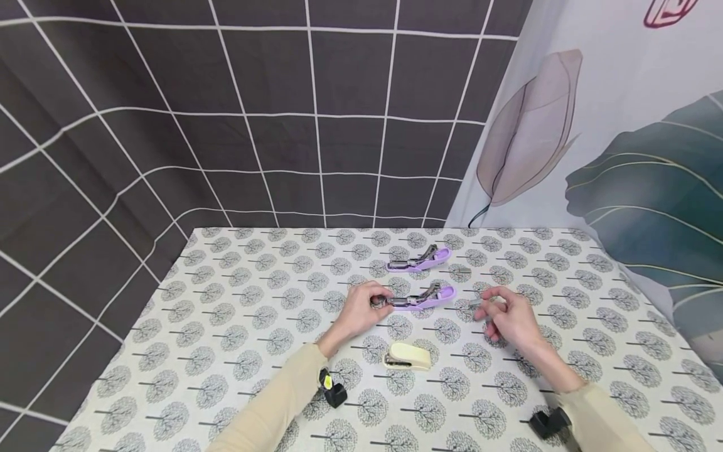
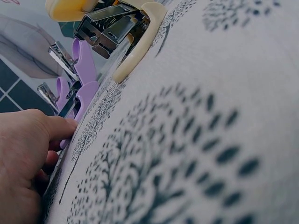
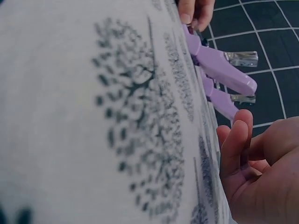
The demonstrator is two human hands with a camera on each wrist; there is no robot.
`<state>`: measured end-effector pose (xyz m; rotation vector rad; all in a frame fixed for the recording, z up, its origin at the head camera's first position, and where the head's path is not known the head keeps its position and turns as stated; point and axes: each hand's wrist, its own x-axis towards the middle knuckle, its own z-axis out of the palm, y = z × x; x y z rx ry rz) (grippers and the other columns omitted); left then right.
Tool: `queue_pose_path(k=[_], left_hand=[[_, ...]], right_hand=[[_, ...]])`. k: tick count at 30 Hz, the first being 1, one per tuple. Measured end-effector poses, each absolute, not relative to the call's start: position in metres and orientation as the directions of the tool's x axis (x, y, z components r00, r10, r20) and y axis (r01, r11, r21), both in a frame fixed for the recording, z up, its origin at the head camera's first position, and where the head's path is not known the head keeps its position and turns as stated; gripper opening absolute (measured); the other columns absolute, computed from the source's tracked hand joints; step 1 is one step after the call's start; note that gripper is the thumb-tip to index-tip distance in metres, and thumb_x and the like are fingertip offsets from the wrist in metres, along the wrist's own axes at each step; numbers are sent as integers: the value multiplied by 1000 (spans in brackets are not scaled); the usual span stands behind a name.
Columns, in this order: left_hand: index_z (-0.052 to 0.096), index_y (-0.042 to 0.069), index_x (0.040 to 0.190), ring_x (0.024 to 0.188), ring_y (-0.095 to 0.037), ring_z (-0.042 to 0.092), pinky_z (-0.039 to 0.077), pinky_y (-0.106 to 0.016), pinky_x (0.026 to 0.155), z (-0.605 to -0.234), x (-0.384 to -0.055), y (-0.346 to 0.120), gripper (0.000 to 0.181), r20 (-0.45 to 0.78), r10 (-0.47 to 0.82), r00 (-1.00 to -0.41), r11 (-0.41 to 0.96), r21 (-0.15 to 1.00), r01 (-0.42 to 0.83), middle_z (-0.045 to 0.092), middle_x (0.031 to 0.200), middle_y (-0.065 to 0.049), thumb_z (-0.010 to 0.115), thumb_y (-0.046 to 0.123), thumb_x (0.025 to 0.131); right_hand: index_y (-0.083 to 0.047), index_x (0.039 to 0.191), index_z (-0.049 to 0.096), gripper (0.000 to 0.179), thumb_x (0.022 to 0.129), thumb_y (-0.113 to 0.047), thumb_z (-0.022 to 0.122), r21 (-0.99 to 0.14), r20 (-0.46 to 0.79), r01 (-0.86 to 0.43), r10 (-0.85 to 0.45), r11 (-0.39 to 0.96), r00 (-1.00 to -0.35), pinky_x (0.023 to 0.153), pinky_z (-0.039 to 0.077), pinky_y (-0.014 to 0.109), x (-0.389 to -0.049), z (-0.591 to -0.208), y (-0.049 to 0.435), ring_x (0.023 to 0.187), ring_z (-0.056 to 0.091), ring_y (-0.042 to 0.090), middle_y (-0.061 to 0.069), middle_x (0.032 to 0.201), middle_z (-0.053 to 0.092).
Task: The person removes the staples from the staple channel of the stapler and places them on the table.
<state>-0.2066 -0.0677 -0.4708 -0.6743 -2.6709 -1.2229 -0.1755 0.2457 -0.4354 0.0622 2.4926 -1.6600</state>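
Two purple staplers lie opened out on the table, the far stapler [image 1: 419, 259] behind the near stapler [image 1: 423, 299]. My left hand [image 1: 361, 306] holds the left end of the near stapler between thumb and fingers. To its right, my right hand [image 1: 510, 317] hovers just above the cloth, pinching a small grey strip [image 1: 475, 302] that looks like staples. In the right wrist view its fingers [image 3: 240, 144] are bent and the strip is hidden. A cream stapler [image 1: 408, 356] sits closer to me, between the two forearms.
Another small grey strip [image 1: 462, 270] lies right of the far stapler. The table is covered by a tree-print cloth [image 1: 237, 339]. A dark gridded curtain [image 1: 350, 150] hangs behind, with a leaf-patterned curtain [image 1: 615, 207] at the right.
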Motion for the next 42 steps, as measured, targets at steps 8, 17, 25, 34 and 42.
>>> queue_pose_path(k=[8,17,25,34,42], left_hand=[[75,7,103,76,-9,54,42,-32,80,-473,-206,-68,24,281,337,-898,569,700,433,69,92,3,83,11,80],[75,7,103,79,-10,56,42,-35,83,-472,-205,-67,24,269,335,-903,571,704,422,71,97,0,83,11,81],[75,7,103,78,-10,55,41,-36,84,-473,-205,-67,24,273,336,-901,580,694,427,70,96,1,83,11,81],[75,7,103,76,-9,53,42,-33,81,-470,-206,-67,24,280,343,-897,566,700,435,67,89,3,83,11,80],[75,6,103,77,-10,54,43,-29,77,-471,-206,-67,24,275,337,-900,563,707,427,67,88,2,83,9,80]], right_hand=[[4,125,50,24,102,-2,48,-895,-171,134,-50,425,-984,49,53,32,-173,-442,247,55,60,19,13,87,70],[5,122,50,22,101,-2,50,-886,-184,145,-46,441,-982,47,52,32,-173,-443,246,54,60,20,11,83,69],[6,120,51,21,100,-1,50,-876,-188,148,-43,459,-981,47,52,34,-172,-442,246,54,61,21,10,81,69],[7,117,53,21,97,0,54,-847,-212,172,-23,502,-977,46,53,35,-174,-439,246,53,61,21,9,77,68],[8,115,54,22,95,-1,56,-833,-227,190,-8,520,-974,47,53,34,-174,-437,244,53,61,20,8,76,69]])
